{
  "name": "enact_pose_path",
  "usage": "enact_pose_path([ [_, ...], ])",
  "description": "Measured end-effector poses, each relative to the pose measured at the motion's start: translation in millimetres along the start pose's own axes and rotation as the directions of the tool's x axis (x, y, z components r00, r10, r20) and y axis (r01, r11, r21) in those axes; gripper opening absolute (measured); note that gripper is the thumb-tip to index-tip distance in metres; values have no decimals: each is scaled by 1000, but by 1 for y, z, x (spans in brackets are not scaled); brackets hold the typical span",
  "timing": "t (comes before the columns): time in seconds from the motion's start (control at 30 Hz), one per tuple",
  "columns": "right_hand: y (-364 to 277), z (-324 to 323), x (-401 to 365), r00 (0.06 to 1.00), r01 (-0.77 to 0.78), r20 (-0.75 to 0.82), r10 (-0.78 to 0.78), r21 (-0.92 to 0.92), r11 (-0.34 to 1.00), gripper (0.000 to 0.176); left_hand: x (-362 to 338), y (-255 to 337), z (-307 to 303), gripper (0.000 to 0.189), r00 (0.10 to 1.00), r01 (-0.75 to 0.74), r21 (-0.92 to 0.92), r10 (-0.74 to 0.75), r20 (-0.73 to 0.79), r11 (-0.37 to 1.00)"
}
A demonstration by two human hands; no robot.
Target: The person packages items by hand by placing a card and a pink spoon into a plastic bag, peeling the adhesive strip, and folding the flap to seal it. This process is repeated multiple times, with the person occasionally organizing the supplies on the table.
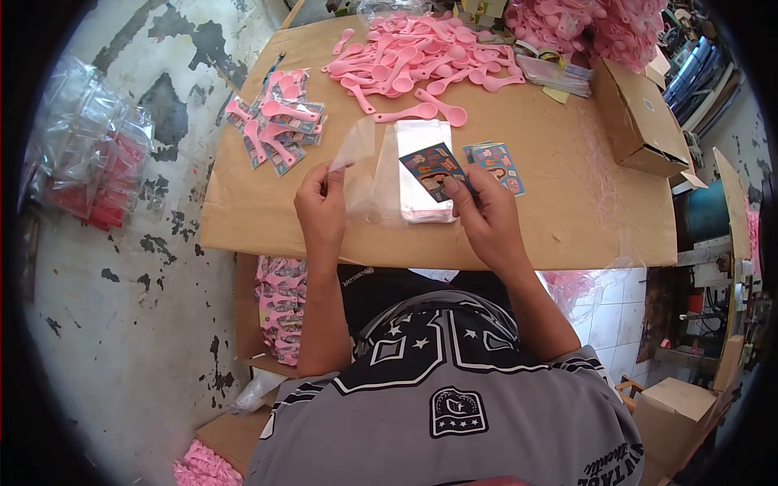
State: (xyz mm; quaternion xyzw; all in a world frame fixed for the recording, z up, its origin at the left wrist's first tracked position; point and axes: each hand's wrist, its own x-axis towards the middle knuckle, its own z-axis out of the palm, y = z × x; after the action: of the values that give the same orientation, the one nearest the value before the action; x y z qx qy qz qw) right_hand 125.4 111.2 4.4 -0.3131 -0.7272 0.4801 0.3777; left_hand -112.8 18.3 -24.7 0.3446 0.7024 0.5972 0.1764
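Note:
My left hand (322, 198) pinches the edge of a clear plastic bag (356, 166), which stands up from the table at a slant. Between thumb and fingers of my right hand (486, 206) is a printed card (431, 168) with a dark, colourful picture. That card is tilted over a stack of clear plastic bags (425, 194) lying in front of me. Partly behind my right hand lies a small pile of similar printed cards (506, 170). Left of the bags are several packed pink spoons (279, 130) with cards in clear bags.
A big heap of loose pink spoons (413, 57) covers the table's far side. An open cardboard box (636, 121) sits at the right edge, near tape rolls (551, 57). Pink bundles (587, 28) are piled at the back right. Below left, a carton holds packed pink items (281, 312).

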Motion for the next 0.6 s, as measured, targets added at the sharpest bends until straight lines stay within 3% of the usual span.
enact_pose_path([
  [0.07,1,4,-2,1000,-14,14,14,41,999,18,-3,-8,-3,29,1000,0,-222,-3,-15,975],
  [0.17,0,4,-9,997,-64,-35,74,215,974,21,-10,5,-6,31,947,273,-625,-92,307,731],
  [0.2,6,0,-13,996,-60,-52,71,192,980,28,-12,12,-3,31,927,337,-671,-109,358,660],
  [0.27,11,-6,-20,993,-64,-89,82,191,980,28,-22,26,6,34,870,474,-727,-139,472,498],
  [0.37,17,-13,-33,986,-89,-118,121,244,966,28,-33,36,20,31,839,526,-716,-140,526,459],
  [0.6,22,-22,-55,979,-114,-115,166,362,925,29,-42,15,42,20,933,349,-753,-128,337,558],
])
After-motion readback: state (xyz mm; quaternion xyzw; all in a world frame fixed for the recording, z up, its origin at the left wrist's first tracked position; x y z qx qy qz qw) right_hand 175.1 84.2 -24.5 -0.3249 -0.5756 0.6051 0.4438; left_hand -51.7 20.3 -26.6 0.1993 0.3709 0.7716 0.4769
